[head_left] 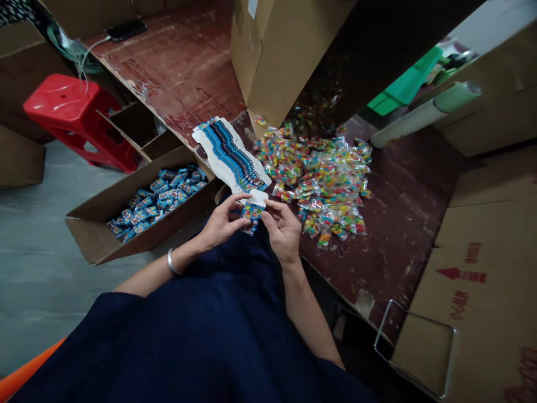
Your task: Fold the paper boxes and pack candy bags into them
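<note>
Between my two hands is a small blue printed candy box (253,211) with a white flap raised at its top. My left hand (224,221) pinches its left side, and my right hand (284,228) grips its right edge with thumb and fingers. Just beyond, a fanned row of flat blue-and-white box blanks (231,154) lies on the table. To the right of it spreads a heap of small clear bags of colourful candy (325,182). On my left, a long cardboard carton (138,232) holds many filled-out blue boxes (161,198).
A tall cardboard box (272,56) stands on the dark red table (394,224) behind the candy. Farther right are a plastic-film roll (423,117), a green bin (406,81) and a large carton (482,280). A red stool (71,106) stands at left; a phone (126,30) lies at the back.
</note>
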### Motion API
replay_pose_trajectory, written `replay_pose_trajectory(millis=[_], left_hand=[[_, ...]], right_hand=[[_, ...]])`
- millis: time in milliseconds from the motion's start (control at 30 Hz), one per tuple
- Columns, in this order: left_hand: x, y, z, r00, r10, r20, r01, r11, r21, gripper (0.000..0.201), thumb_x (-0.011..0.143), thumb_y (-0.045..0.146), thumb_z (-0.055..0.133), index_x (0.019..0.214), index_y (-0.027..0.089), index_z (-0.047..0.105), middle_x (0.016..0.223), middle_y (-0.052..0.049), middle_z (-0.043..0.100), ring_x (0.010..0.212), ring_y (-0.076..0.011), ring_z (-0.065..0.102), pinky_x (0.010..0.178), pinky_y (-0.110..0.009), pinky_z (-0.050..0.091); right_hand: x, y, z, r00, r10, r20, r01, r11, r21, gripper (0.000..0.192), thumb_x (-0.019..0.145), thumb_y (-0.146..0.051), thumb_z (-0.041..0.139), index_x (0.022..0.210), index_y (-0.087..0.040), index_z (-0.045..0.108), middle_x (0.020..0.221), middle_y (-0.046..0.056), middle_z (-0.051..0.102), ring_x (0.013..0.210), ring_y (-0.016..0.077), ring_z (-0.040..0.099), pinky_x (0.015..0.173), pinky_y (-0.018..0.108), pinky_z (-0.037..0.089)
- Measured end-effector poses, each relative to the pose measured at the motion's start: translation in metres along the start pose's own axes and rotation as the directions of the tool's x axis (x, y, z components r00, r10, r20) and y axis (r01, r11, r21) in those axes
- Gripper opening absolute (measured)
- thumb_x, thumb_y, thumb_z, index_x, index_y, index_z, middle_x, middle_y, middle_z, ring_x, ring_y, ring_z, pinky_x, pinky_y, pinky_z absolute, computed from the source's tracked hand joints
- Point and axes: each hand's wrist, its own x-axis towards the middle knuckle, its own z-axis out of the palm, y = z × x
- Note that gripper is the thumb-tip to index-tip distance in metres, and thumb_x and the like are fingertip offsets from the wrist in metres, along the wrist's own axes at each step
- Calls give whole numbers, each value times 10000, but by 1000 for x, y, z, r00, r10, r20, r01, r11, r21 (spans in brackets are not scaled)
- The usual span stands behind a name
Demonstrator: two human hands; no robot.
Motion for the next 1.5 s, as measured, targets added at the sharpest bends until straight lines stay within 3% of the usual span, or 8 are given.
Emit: replay_pose_trajectory(millis=[200,400,733,933,1167,1333,1433,1500], left_hand=[[1,-10,1,998,-36,57,37,999,-3,463,774,352,879,1104,182,602,1014,-24,643,771,-124,680,698,-240,594],[4,-10,1,995,-94,-23,92,992,-83,609,696,364,933,1095,210,500,973,16,591,660,-69,636,647,-211,570],[-5,-11,-2,991,105,-78,-82,963,259,448,784,139,768,1170,206,550,1086,-47,659,1013,-173,694,862,-276,606],[-5,-7,-7,996,89,10,-88,956,279,512,813,145,749,1281,216,553,1072,-38,657,841,-133,695,770,-253,602],[-7,-7,-11,1000,-10,10,9,992,129,514,813,262,811,1292,217,631,1124,-50,639,768,-111,694,713,-230,595],[-9,-5,-25,995,-80,63,66,978,197,374,835,310,787,1154,181,643,1111,-61,685,809,-142,707,718,-244,591],[-7,14,-57,974,-218,64,159,855,494,328,865,210,702,1184,195,630,1092,-51,698,836,-164,714,773,-287,594],[-6,34,-87,963,-264,-56,201,565,800,333,864,122,650,1184,214,656,1062,-36,715,882,-176,702,850,-307,572]], right_hand=[[-5,10,9,997,-38,-69,34,998,-47,244,912,-449,743,851,-216,705,1141,85,754,1039,242,748,915,377,620],[0,8,14,991,-18,-134,26,998,63,269,874,-422,799,1025,-245,662,997,45,770,933,208,759,873,357,625],[18,3,5,989,150,12,-150,986,74,227,730,-360,893,814,-211,744,866,22,756,866,193,711,837,341,583],[27,12,5,984,180,8,-179,970,166,256,688,-343,905,658,-211,688,767,12,740,781,181,692,781,331,574],[16,1,12,999,31,-19,-31,999,-14,305,892,-426,758,679,-214,701,844,32,760,826,199,707,813,350,573],[10,2,9,992,-21,127,39,989,-145,309,1015,-422,598,863,-233,789,1039,65,786,975,229,733,868,378,592],[18,18,7,981,-124,147,176,892,-416,185,947,-396,707,1002,-228,763,1132,97,770,1095,285,691,960,443,578],[26,32,8,971,-193,143,240,770,-592,288,885,-360,785,1124,-214,719,1196,124,754,1190,325,643,1046,495,541]])
